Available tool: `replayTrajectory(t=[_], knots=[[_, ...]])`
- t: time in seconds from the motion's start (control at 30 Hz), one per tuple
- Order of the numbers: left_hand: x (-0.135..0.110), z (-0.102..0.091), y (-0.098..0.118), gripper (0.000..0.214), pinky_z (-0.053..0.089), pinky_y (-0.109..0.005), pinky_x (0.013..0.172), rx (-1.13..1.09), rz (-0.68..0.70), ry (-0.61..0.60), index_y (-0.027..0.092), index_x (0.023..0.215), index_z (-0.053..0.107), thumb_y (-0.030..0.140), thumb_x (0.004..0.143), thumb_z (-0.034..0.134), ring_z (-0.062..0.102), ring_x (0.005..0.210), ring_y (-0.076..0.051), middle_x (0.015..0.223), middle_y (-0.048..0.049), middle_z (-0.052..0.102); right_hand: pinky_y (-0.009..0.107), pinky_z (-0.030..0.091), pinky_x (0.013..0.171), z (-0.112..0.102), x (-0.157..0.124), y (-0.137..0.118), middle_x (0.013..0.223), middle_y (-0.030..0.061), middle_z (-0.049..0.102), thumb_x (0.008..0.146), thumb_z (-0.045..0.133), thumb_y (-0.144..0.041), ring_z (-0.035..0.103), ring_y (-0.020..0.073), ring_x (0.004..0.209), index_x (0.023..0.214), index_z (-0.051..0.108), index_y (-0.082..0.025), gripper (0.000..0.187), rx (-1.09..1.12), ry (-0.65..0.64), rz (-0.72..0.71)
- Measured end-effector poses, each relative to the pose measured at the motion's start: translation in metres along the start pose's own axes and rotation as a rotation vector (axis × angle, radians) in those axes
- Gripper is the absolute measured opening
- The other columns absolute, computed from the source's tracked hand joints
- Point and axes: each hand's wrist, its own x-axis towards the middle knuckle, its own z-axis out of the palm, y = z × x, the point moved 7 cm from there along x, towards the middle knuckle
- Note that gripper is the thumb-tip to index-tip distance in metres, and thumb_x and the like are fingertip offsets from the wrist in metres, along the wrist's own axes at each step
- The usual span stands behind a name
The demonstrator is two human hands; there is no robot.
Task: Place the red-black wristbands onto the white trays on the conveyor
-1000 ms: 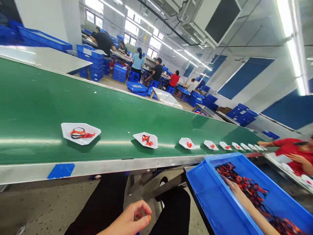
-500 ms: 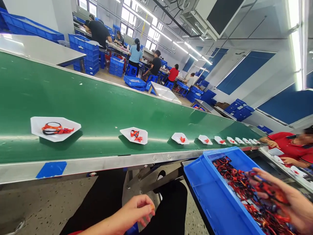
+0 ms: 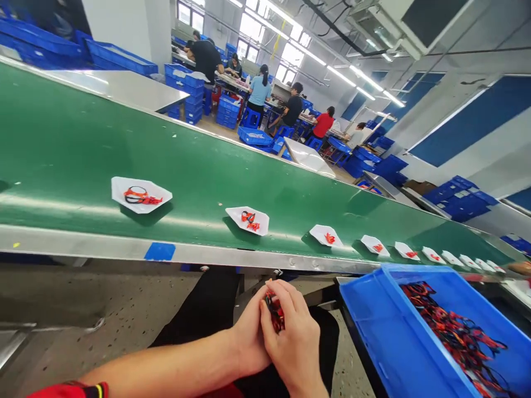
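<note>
Your left hand (image 3: pixel 248 337) and right hand (image 3: pixel 292 342) have their fingers clenched on a small red-and-black cord bundle (image 3: pixel 274 312), left of a blue plastic crate (image 3: pixel 385 337) at lower right.

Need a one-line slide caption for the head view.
Left hand and right hand hold red-and-black cords beside a blue crate and green conveyor belt.

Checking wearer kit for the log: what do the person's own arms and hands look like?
Both hands are bare, no gloves: left hand, right hand. The left forearm is bare up to a short red sleeve with black and yellow trim at the cuff. The right sleeve isn't clearly in view.
</note>
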Motion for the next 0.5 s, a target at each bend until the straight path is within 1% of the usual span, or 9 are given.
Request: replayTrajectory(t=[0.07,0.1,0.17,0.23,0.33,0.43,0.5], knots=[[0.001,-0.015,0.003,0.036,0.046,-0.026,0.077,-0.181,-0.023,0.045,0.016,0.074,0.06,0.051,0.08,0.05,0.062,0.08,-0.017,0.076,-0.0033,0.065,0.04,0.046,0.087,0.013,-0.005,0.003,0.112,0.0062,0.063,0.078,0.06,-0.023,0.057,0.0249,0.102,0.118,0.056,-0.027,0.041,-0.015,0.028,-0.016],[0.001,-0.018,0.004,0.034,0.046,-0.024,0.075,-0.268,-0.046,0.044,0.016,0.071,0.059,0.048,0.08,0.051,0.062,0.076,-0.016,0.071,-0.0028,0.065,0.041,0.044,0.089,0.016,-0.005,0.005,0.111,0.0067,0.063,0.077,0.061,-0.024,0.056,0.0253,0.103,0.118,0.055,-0.025,0.041,-0.009,0.039,-0.012],[0.002,-0.02,0.006,0.033,0.046,-0.023,0.071,-0.349,-0.082,0.028,0.015,0.069,0.059,0.046,0.08,0.053,0.062,0.07,-0.014,0.065,-0.0019,0.064,0.045,0.041,0.092,0.017,-0.005,0.007,0.111,0.0076,0.062,0.076,0.064,-0.025,0.054,0.0264,0.104,0.116,0.056,-0.024,0.041,0.022,0.065,0.013],[0.003,-0.02,0.006,0.03,0.046,-0.023,0.071,-0.36,-0.101,0.008,0.014,0.071,0.06,0.043,0.079,0.056,0.063,0.069,-0.015,0.065,-0.0023,0.064,0.045,0.041,0.092,0.015,-0.005,0.01,0.111,0.0081,0.062,0.075,0.066,-0.026,0.054,0.0268,0.105,0.114,0.057,-0.024,0.04,0.098,0.094,0.065],[0.008,-0.024,0.001,0.029,0.047,-0.025,0.074,-0.329,-0.117,0.005,0.012,0.078,0.062,0.04,0.077,0.059,0.064,0.073,-0.016,0.073,-0.0045,0.068,0.045,0.043,0.091,0.012,-0.007,0.019,0.111,0.008,0.062,0.074,0.067,-0.026,0.056,0.0262,0.103,0.111,0.059,-0.024,0.038,0.267,0.11,0.201],[0.011,-0.032,-0.005,0.03,0.048,-0.026,0.073,-0.274,-0.14,0.018,0.012,0.083,0.063,0.041,0.076,0.061,0.065,0.074,-0.016,0.077,-0.0045,0.069,0.043,0.045,0.092,0.012,-0.011,0.03,0.113,0.0076,0.063,0.072,0.069,-0.026,0.058,0.0255,0.104,0.112,0.059,-0.024,0.041,0.457,0.097,0.359],[0.012,-0.034,-0.006,0.032,0.048,-0.027,0.071,-0.24,-0.144,-0.001,0.011,0.089,0.064,0.041,0.076,0.06,0.065,0.074,-0.016,0.079,-0.0048,0.07,0.042,0.045,0.093,0.012,-0.012,0.035,0.116,0.0078,0.062,0.072,0.069,-0.025,0.057,0.0247,0.107,0.115,0.056,-0.024,0.045,0.581,0.083,0.432]])
